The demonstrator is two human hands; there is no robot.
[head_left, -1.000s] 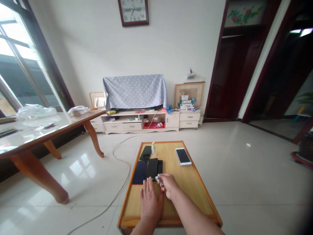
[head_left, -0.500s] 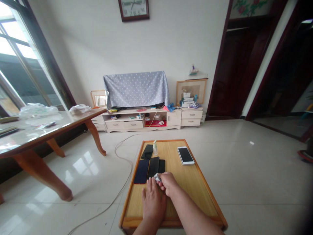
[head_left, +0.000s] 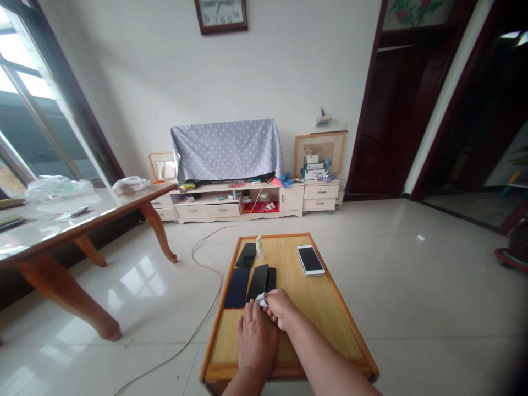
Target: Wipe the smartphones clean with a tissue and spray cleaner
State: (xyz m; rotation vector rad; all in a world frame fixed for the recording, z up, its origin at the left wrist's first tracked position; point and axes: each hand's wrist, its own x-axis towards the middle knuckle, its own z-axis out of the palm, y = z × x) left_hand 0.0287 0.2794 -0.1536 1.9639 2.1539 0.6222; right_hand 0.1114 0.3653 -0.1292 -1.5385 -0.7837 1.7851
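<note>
Right hand (head_left: 281,309): fingers clamped on a crumpled white wipe (head_left: 262,300), thumb uppermost; the wipe lies at the near end of the middle black phone, just beside the left fingertips.

Left hand (head_left: 256,336): palm down, fingers extended and close together, grasping nothing; fingertips at the near edge of the same phone, contact not clear.

Middle black phone (head_left: 258,279): one, face up, its right side overlapping a second black phone (head_left: 271,278), which is partly hidden.

Dark blue phone (head_left: 236,288): one, reddish near edge, directly left of the middle phone.

Far black phone (head_left: 246,255): one, glossy, beyond the blue one.

Spray bottle (head_left: 259,250): one, small, clear body, pale green top, upright just right of the far phone.

White phone (head_left: 311,259): one, dark screen upward, well apart, near the right edge.

Table (head_left: 325,324): low, wood-grain top, orange-brown rim; carries all the phones and the bottle.

Cable (head_left: 206,316): one, thin, winding over the pale tiled floor (head_left: 412,286), left of the table.

Cabinet (head_left: 291,201): white, against the far wall, with a spotted blue-grey cloth (head_left: 226,149) draped above.

Wall clock (head_left: 221,14): dark square frame, upper part cut off.
</note>
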